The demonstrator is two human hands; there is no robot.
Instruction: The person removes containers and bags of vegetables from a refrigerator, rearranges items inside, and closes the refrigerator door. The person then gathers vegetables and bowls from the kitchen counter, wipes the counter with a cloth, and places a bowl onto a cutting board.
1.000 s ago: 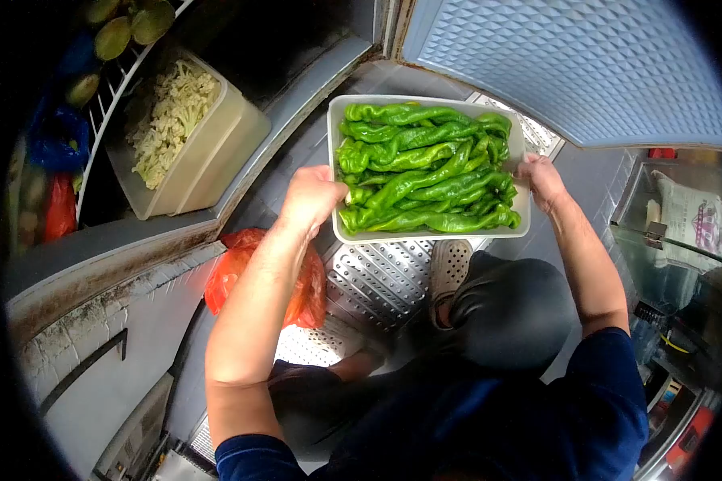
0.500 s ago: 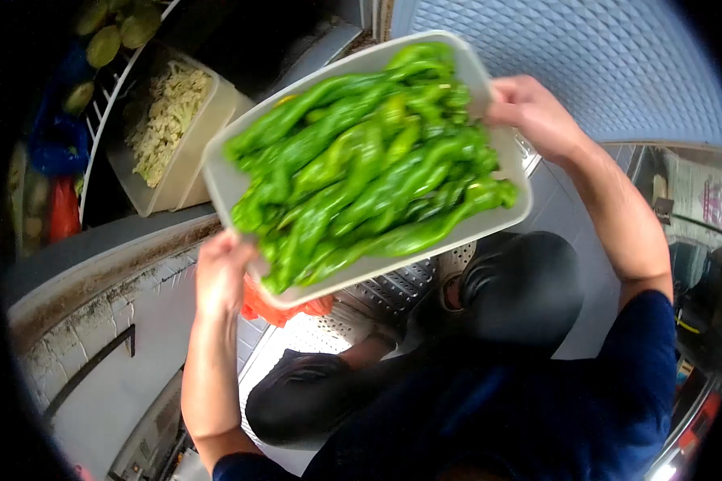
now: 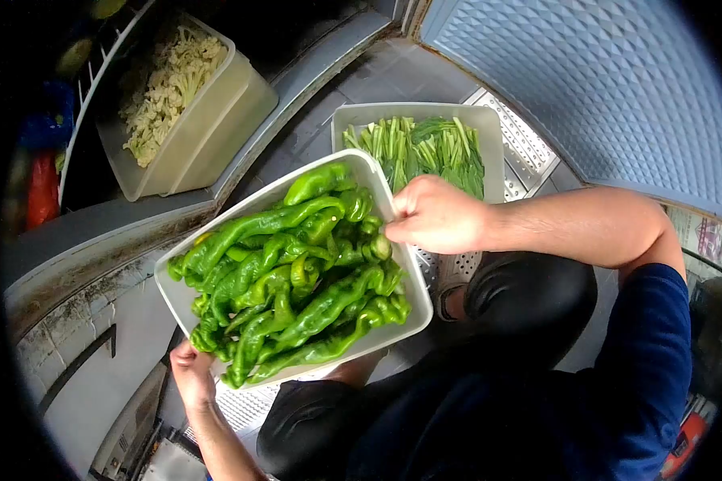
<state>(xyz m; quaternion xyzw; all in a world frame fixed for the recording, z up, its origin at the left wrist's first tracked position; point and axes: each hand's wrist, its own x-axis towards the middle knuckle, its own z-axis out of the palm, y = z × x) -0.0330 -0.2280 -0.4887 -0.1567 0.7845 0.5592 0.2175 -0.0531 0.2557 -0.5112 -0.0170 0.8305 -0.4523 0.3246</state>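
Observation:
A white plastic tub [image 3: 422, 314] full of long green peppers [image 3: 281, 272] is held tilted between my two hands. My left hand [image 3: 192, 375] is closed on its lower left corner. At the opposite side, my right hand [image 3: 437, 215] grips the rim by the upper right corner, fingers partly hidden inside the tub. Just beyond, a second tub [image 3: 492, 128] of cut leafy greens [image 3: 433, 148] stands low near the floor, partly covered by the pepper tub and my right hand.
A tub [image 3: 208, 132] of cauliflower [image 3: 168, 96] sits inside the open refrigerator at the left, beside a wire rack. The textured door panel [image 3: 594, 88] stands at the upper right. A perforated metal plate [image 3: 521, 144] lies on the tiled floor.
The pepper tub has come down and left, nearer my body, still in both hands. The tub of greens, hidden before, now shows behind it. The red bag is out of sight.

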